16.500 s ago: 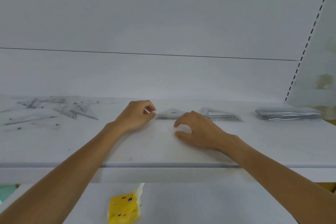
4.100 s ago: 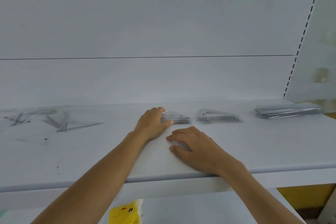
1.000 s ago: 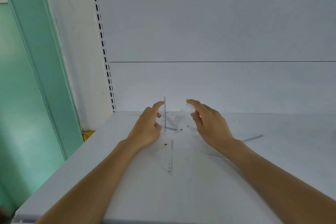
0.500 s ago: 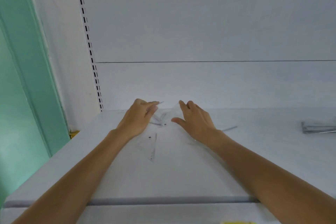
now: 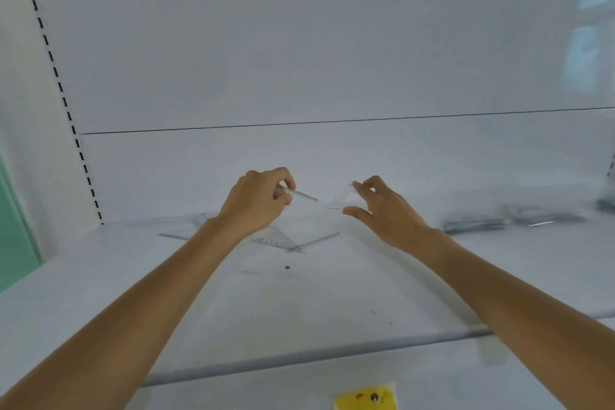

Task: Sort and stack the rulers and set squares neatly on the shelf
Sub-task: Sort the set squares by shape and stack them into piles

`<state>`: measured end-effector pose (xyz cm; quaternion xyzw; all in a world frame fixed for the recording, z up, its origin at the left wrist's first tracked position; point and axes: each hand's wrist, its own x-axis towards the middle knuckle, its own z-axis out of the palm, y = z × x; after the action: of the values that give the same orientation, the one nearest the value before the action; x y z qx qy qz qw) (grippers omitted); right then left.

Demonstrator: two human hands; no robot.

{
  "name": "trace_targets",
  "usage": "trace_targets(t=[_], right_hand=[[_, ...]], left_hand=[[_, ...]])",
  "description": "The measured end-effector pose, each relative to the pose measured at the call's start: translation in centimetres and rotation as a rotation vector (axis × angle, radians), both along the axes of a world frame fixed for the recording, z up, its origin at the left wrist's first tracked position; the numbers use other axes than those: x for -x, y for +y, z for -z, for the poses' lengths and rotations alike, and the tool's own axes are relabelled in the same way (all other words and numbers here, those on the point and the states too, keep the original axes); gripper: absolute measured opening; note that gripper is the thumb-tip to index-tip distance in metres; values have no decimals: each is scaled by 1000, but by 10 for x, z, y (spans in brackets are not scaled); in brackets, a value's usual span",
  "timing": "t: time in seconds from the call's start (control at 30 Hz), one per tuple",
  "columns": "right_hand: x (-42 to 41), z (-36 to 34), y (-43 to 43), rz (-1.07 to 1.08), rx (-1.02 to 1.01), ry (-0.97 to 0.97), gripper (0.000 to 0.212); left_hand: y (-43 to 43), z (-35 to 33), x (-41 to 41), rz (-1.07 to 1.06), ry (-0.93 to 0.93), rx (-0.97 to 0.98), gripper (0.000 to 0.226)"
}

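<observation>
A clear ruler [image 5: 301, 195] and a clear set square [image 5: 336, 201] hang tilted, close together, above loose set squares [image 5: 278, 240] lying flat on the white shelf [image 5: 299, 309], a blurred stack [image 5: 492, 225] at their three o'clock.

loose set squares [image 5: 278, 240] lie on the shelf [image 5: 299, 309], left of stacked ones [image 5: 506, 223].

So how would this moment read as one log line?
left hand: grips clear set square, lifted; right hand: pinches its other end; loose pieces: lying on shelf
</observation>
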<state>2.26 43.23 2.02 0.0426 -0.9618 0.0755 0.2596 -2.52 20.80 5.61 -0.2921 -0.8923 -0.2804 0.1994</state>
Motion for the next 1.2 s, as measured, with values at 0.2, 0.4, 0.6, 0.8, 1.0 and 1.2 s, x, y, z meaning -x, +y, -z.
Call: trace_targets(t=[0.2, 0.4, 0.6, 0.8, 1.0, 1.2], right_hand=[[-30, -7, 111, 64, -101, 17, 52], [-59, -2, 227, 99, -24, 30, 48], [-76, 1, 309, 78, -76, -105, 47], [-74, 4, 330, -8, -60, -155, 48], [-76, 19, 323, -81, -34, -281, 38], [-77, 18, 322, -58, -53, -281, 38]], left_hand=[[111, 0, -18, 10, 146, 164, 40], [200, -4, -40, 16, 244, 173, 28], [259, 5, -53, -21, 419, 188, 16], [282, 4, -62, -130, 517, 192, 20], [290, 10, -69, -166, 493, 171, 23], [295, 19, -72, -97, 165, -137, 19]])
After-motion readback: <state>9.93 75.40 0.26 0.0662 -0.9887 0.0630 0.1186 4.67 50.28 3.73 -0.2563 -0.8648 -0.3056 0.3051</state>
